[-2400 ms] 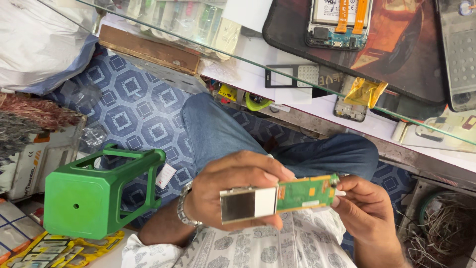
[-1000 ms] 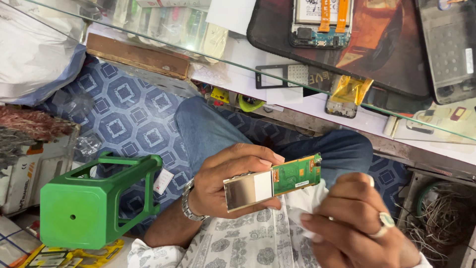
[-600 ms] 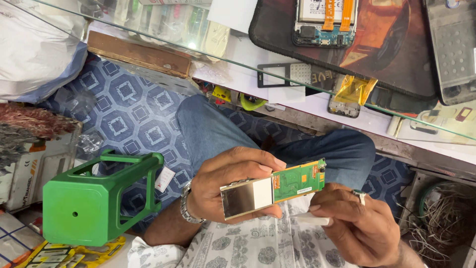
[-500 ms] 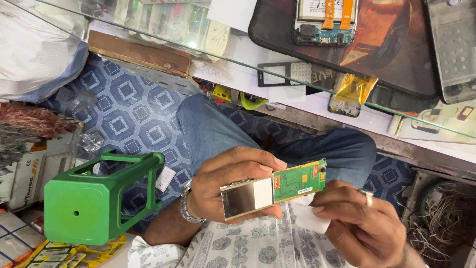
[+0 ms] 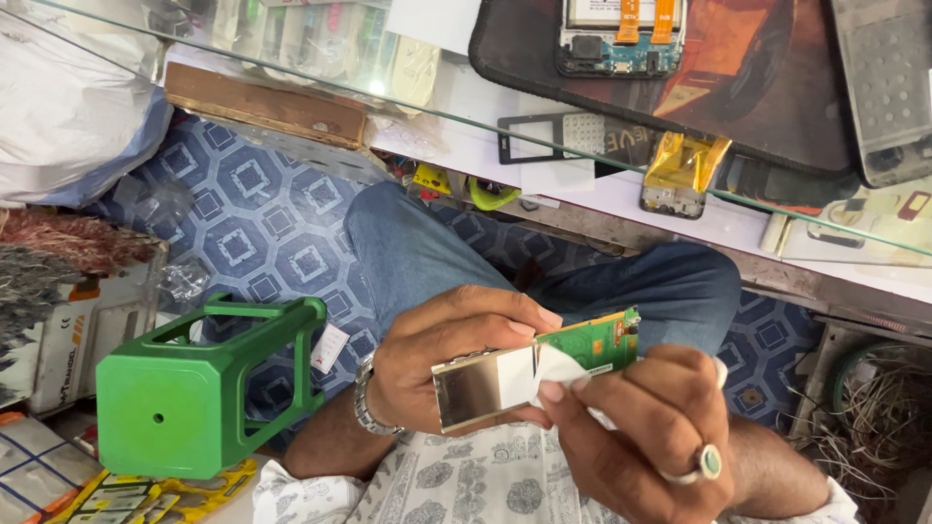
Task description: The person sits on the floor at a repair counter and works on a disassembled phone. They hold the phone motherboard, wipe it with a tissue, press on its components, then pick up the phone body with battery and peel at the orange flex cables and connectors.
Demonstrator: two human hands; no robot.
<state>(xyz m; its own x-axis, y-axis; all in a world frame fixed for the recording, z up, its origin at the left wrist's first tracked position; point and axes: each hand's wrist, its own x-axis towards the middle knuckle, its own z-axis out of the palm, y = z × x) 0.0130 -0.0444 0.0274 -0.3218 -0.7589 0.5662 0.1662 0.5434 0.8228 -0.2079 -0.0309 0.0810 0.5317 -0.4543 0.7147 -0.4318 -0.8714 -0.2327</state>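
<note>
A small circuit board [image 5: 544, 374] is held in the air over the lap, tilted slightly with its right end higher. Its left part is a shiny metal shield; its right part is bare green board with tiny components. A white cloth [image 5: 561, 369] is pressed against its middle, partly covering the green section.

I am looking at a green circuit board [image 5: 590, 346] whose shiny metal shield [image 5: 476, 388] is gleaming beside a soft white cloth [image 5: 555, 369]. A glossy plastic stool [image 5: 184, 388] is sitting on smooth patterned vinyl flooring [image 5: 262, 223], while matt denim jeans [image 5: 437, 252] are showing under a clear glass counter [image 5: 602, 146]. A polished metal watch band [image 5: 365, 398] is catching light.
</note>
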